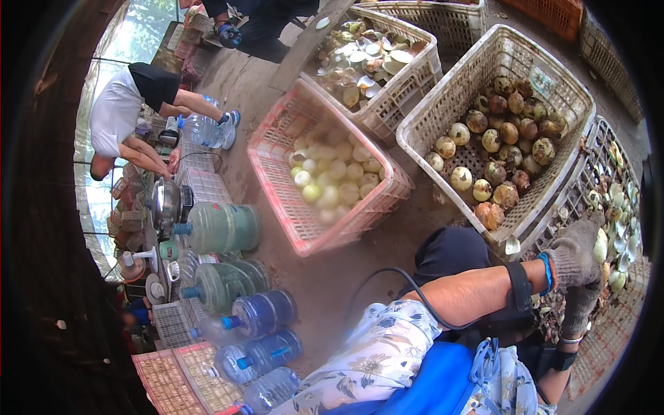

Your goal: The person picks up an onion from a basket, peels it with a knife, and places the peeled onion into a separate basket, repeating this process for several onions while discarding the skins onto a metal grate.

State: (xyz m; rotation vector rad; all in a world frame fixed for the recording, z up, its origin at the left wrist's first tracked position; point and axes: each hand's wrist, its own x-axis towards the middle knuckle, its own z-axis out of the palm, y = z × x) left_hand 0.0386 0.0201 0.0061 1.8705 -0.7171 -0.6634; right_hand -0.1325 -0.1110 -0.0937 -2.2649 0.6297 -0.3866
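My left hand (pixel 579 254), in a grey knit glove, is closed at the right side against a pale onion (pixel 600 246). Just below it, my right hand (pixel 582 306), also gloved, is curled; its fingertips and anything in them are hidden. Under both hands lies a crate (pixel 546 228) topped with onion skins and pale peel pieces (pixel 628 214). Beyond it, a large off-white crate (pixel 415 142) holds unpeeled brown onions (pixel 510 131). Peeled pale onions (pixel 335 169) fill part of a pink crate (pixel 266 149), seen through a hazy patch.
Another crate (pixel 434 59) of onion peel stands at the top beside a wooden plank (pixel 311 45). Several large water bottles (pixel 225 228) line the left. A person (pixel 117 114) bends over a metal pot (pixel 166 206); another person's gloved hand (pixel 228 33) shows at the top.
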